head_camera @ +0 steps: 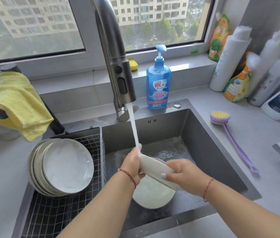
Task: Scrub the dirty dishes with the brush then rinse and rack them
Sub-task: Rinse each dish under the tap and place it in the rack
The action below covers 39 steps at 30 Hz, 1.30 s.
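Both hands hold one white plate [154, 167] on edge over the sink [213, 152]. The left hand [132, 164] curls round its far rim and the right hand [182, 174] pinches the near rim, thumb on top. Tilted this way, the plate probably lets the stream [134, 131] run across its face and drain off, so this looks like the rinse step. Under it another white dish [153, 194] lies in the wet basin, seemingly waiting its turn. To the left, a stack of plates [63, 167] leans in the wire rack [49, 217], set on edge to drip. The brush [221, 119] lies on the tabletop [264, 160] to the right, well apart from the hands, out of use. Farther back stand the tap [115, 57], a blue soap bottle [158, 83] and a yellow cloth [13, 105].
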Available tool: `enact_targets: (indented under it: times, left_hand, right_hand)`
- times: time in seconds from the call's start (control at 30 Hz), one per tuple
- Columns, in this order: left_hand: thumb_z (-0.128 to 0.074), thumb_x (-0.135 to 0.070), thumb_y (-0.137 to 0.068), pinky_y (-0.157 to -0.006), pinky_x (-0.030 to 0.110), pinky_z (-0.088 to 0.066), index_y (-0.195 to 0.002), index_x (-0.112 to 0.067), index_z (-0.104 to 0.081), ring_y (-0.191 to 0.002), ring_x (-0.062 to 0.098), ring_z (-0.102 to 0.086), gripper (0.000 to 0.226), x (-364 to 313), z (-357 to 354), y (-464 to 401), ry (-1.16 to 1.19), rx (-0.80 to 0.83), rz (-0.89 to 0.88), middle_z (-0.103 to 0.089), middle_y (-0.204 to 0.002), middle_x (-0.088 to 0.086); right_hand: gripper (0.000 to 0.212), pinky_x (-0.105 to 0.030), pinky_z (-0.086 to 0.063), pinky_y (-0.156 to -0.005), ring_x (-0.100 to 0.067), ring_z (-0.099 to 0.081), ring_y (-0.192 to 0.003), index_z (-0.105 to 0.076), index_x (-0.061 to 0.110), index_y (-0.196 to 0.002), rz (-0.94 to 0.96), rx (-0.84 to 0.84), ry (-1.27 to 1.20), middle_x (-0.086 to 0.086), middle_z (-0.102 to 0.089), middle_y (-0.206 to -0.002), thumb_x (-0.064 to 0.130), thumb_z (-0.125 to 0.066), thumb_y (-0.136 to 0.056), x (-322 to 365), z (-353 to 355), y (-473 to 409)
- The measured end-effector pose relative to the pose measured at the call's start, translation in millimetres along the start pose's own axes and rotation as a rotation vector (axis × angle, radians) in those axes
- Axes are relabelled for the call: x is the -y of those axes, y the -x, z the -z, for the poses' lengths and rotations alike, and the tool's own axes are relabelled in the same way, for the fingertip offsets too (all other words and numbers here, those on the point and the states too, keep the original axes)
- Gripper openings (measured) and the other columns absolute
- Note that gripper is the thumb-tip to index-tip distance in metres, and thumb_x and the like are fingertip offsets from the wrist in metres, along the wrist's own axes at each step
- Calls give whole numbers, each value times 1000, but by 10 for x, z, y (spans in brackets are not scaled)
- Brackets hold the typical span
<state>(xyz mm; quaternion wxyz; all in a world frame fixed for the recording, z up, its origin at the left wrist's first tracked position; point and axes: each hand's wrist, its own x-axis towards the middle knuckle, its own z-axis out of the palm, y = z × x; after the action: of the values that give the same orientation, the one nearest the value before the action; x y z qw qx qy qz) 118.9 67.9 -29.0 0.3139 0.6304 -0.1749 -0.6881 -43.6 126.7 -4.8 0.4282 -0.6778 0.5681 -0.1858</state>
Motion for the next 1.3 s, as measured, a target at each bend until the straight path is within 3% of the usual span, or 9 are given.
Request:
enact_targets:
  times: [0.1,0.3,0.6,0.73,0.87,1.03,1.2,1.27,1.3]
  left_hand:
    - [-37,-66,-95,-63,29,-42,-84,-19,-59,-70,23,-58,53,26,96,-129,90,-32,57,-62,-74,6]
    - [-30,-70,-94,-71,46,-49,-119,-18,-63,-107,32,-60,66,226,435,-294,223,-74,173,-68,-116,12]
    - [-39,-69,-90,-106,64,-35,-119,-23,-63,-121,40,-53,60,540,616,-291,277,-115,280,-62,-128,13]
    - [-44,-56,-97,-77,55,-53,-107,-19,-60,-102,39,-58,41,499,602,-174,275,-149,242,-62,-112,16]
    - [-38,-51,-102,-60,49,-57,-107,-13,-61,-92,35,-61,45,450,569,-100,370,-99,247,-64,-105,16]
    - [-43,-42,-103,-69,47,-58,-116,-3,-59,-86,31,-65,44,524,494,-45,330,-106,251,-68,-95,17]
    - [-48,-36,-101,-99,52,-49,-126,-4,-51,-115,36,-57,41,549,421,106,149,-126,272,-58,-119,22]
    - [-49,-29,-101,-65,40,-61,-101,-7,-59,-91,31,-60,25,523,403,212,95,-121,228,-60,-95,17]
    - [-47,-27,-102,-51,34,-54,-89,-10,-58,-77,27,-57,24,513,411,260,91,-119,205,-57,-84,13]
  right_hand:
    - [28,-22,-40,-56,-7,-48,-56,-61,28,-61,-68,6,-66,11,-52,-59,22,-65,-88,170,-9,-157]
    - [14,-28,-47,-66,-18,-57,-67,-69,12,-74,-215,16,-384,0,-63,-71,19,-66,-86,283,-162,-528]
    - [13,-35,-52,-69,-28,-64,-66,-68,2,-80,-483,-67,-825,-10,-69,-69,4,-59,-90,247,-301,-889]
    - [21,-45,-53,-72,-35,-66,-82,-66,-2,-105,-591,-102,-1033,-20,-69,-97,13,-60,-92,181,-191,-880]
    - [22,-53,-49,-80,-37,-63,-87,-63,-1,-103,-629,-115,-1178,-20,-71,-91,17,-53,-96,-16,-27,-752]
    - [26,-53,-49,-83,-37,-67,-86,-62,-1,-111,-603,-160,-1260,-22,-71,-96,17,-51,-95,-304,106,-490]
    - [29,-43,-54,-73,-34,-67,-74,-64,-6,-105,-421,-167,-1026,-22,-70,-89,9,-60,-81,-275,31,-280]
    - [21,-37,-52,-66,-33,-64,-72,-65,-11,-100,-380,-164,-847,-23,-68,-85,3,-60,-85,-151,-90,-220]
    - [14,-34,-50,-63,-31,-62,-71,-67,-8,-94,-365,-152,-764,-20,-67,-82,1,-60,-87,-70,-171,-188]
